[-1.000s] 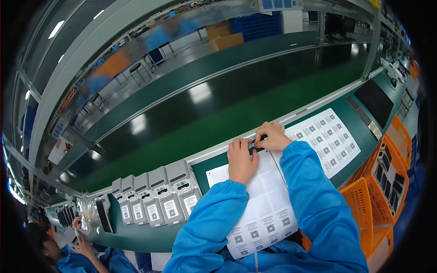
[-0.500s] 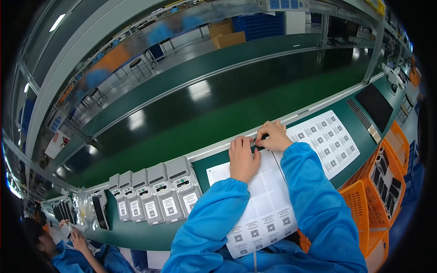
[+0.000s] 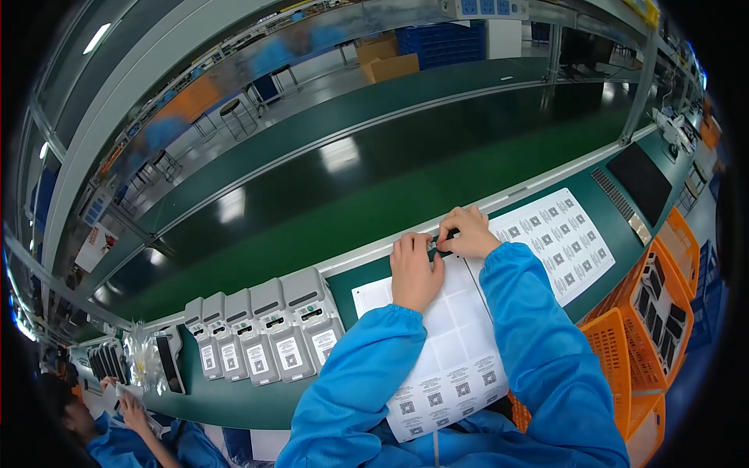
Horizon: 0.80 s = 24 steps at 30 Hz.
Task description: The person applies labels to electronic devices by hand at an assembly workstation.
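Both hands meet above the far edge of a sheet of labels that lies in front of me, its near rows printed with square codes and its far part blank. My left hand rests at the sheet's top, fingers bent and closed round a small dark and silvery piece. My right hand pinches at the same piece from the other side, thumb against fingers. Most of that piece is hidden by the fingertips, so its kind cannot be told. The sheet's near end hangs over the table edge toward my lap.
A second label sheet lies to the right. Grey handheld devices with white labels stand in a row at left. Beyond are a metal strip, a black mat and orange crates. A co-worker sits at far left.
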Available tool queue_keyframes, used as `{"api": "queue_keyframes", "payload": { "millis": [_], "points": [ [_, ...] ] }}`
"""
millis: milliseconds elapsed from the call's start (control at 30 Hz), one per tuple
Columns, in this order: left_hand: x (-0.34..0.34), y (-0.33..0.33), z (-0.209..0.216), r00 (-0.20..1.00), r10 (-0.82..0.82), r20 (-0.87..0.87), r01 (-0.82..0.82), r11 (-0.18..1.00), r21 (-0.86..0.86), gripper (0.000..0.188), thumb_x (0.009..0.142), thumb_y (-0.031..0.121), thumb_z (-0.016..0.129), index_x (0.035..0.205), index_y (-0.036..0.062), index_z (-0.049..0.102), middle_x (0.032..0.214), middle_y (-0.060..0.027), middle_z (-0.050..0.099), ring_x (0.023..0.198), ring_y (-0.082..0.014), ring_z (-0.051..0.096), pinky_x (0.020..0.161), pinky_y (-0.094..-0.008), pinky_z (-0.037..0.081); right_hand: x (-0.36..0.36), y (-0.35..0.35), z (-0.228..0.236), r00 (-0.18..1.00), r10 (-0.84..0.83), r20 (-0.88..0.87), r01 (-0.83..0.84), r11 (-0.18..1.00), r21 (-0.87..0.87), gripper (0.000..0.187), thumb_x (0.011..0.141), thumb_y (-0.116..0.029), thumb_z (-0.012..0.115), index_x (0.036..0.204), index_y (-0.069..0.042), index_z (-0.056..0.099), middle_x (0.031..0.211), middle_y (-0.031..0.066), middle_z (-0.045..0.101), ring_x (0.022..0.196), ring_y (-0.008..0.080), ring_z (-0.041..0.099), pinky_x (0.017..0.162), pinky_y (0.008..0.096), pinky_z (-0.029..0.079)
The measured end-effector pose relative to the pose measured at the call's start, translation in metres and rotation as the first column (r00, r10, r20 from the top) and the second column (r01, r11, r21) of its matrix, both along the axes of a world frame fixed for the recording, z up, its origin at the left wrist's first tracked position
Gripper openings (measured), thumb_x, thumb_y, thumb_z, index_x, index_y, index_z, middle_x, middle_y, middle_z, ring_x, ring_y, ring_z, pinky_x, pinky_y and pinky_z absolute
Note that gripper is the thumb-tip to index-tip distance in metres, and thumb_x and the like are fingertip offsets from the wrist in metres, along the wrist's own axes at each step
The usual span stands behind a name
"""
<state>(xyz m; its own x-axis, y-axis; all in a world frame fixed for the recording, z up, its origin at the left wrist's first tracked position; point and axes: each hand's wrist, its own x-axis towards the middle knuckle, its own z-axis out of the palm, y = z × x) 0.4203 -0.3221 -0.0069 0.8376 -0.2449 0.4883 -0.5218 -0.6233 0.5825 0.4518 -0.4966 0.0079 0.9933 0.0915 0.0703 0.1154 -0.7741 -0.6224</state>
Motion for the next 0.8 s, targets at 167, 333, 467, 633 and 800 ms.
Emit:
{"api": "queue_keyframes", "payload": {
  "millis": [167,333,467,633,800],
  "points": [
    [-0.0002,-0.0003,0.0000,1.000,0.001,0.007,-0.001,1.000,0.003,0.036,0.082,0.008,0.070,0.115,0.0037,0.059,0.115,-0.0140,0.056,0.111,-0.0355,0.052,0.097,-0.0459,0.042,-0.0019,0.0006,0.0019,1.000,-0.007,-0.012,0.007,1.000,0.006,0.007,0.071,-0.027,0.082,0.076,-0.024,0.077,0.113,0.0028,0.064,0.121,0.0327,0.044,0.106,0.0474,0.026],
    [0.0008,0.0012,-0.0013,1.000,0.002,0.021,-0.002,1.000,0.001,0.036,0.082,0.008,0.069,0.115,0.0037,0.058,0.114,-0.0142,0.055,0.111,-0.0356,0.052,0.096,-0.0458,0.042,-0.0022,0.0036,0.0008,1.000,-0.010,0.011,0.010,1.000,0.008,0.007,0.072,-0.027,0.082,0.077,-0.024,0.078,0.113,0.0027,0.064,0.121,0.0330,0.044,0.105,0.0477,0.026],
    [0.0002,0.0002,-0.0005,1.000,-0.001,0.009,0.001,1.000,0.005,0.036,0.082,0.008,0.069,0.115,0.0035,0.059,0.114,-0.0142,0.055,0.110,-0.0360,0.052,0.096,-0.0462,0.042,-0.0002,0.0015,-0.0009,0.999,-0.018,0.033,0.018,1.000,0.022,0.007,0.071,-0.027,0.082,0.077,-0.024,0.078,0.113,0.0030,0.064,0.121,0.0331,0.044,0.105,0.0487,0.027],
    [0.0009,0.0010,0.0000,1.000,-0.009,0.003,0.009,1.000,0.011,0.035,0.082,0.009,0.070,0.115,0.0035,0.059,0.115,-0.0141,0.055,0.110,-0.0362,0.052,0.098,-0.0464,0.042,0.0009,-0.0010,-0.0002,1.000,-0.004,-0.003,0.004,1.000,0.024,0.008,0.070,-0.027,0.082,0.076,-0.025,0.077,0.114,0.0036,0.064,0.121,0.0330,0.045,0.107,0.0489,0.027],
    [-0.0002,0.0009,-0.0002,1.000,0.001,-0.006,-0.001,1.000,0.004,0.036,0.082,0.008,0.070,0.116,0.0034,0.059,0.115,-0.0138,0.055,0.112,-0.0358,0.052,0.098,-0.0462,0.042,0.0011,-0.0007,-0.0001,1.000,0.005,-0.004,-0.005,1.000,0.016,0.008,0.070,-0.026,0.082,0.076,-0.025,0.077,0.115,0.0035,0.063,0.121,0.0337,0.045,0.108,0.0492,0.026]
  ]
}}
